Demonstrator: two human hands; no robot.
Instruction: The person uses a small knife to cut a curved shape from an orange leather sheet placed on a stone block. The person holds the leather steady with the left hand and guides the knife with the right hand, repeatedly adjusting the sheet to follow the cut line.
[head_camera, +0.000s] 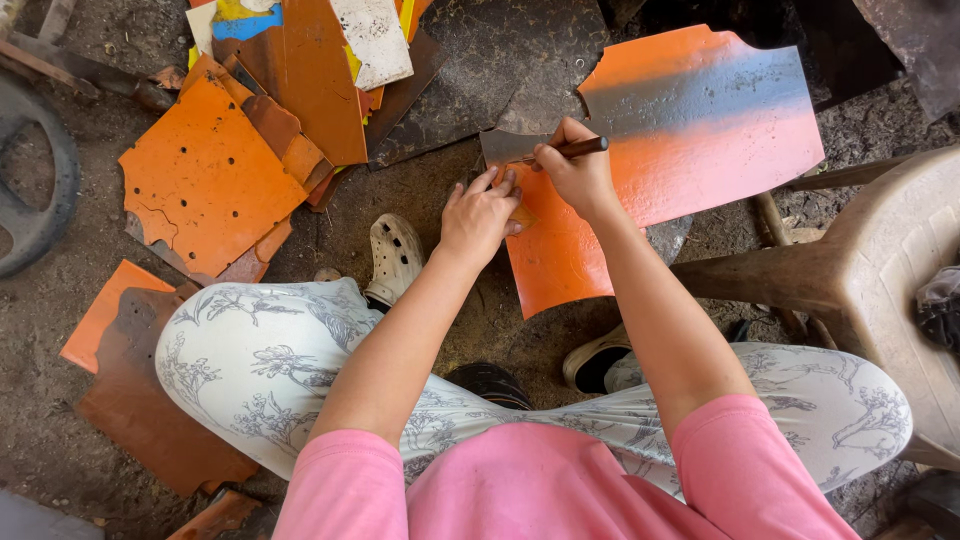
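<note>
A large orange sheet (690, 150), curved and streaked with a grey band across its upper half, lies on the dirt floor (60, 300) at the one o'clock position of the frame, its lower left corner drawn in toward the seated person. The right hand (580, 175) is closed around a slim dark-handled tool (572, 150), held like a pen, its working end hidden by the fingers near the grey metal tab (510, 145) that juts from the sheet's left edge. The left hand (478, 215), fingers spread narrow and flat, presses down at the sheet's edge just beside the right, holding nothing that can be made out.

Judging from the surface, the work sits at an early or middle point: most of the sheet shows unbroken orange, and no finished line or cut can be told under the hands.

At ten to eleven o'clock a heap of orange and rust-brown panels (215, 170) is stacked, some drilled with holes, some chipped. More rust-brown pieces (140, 400) lie at eight o'clock beside the person's patterned trouser leg (260, 360). A pale plastic chair (890, 280) stands at three o'clock, and a light clog (395, 255) rests near the centre.
</note>
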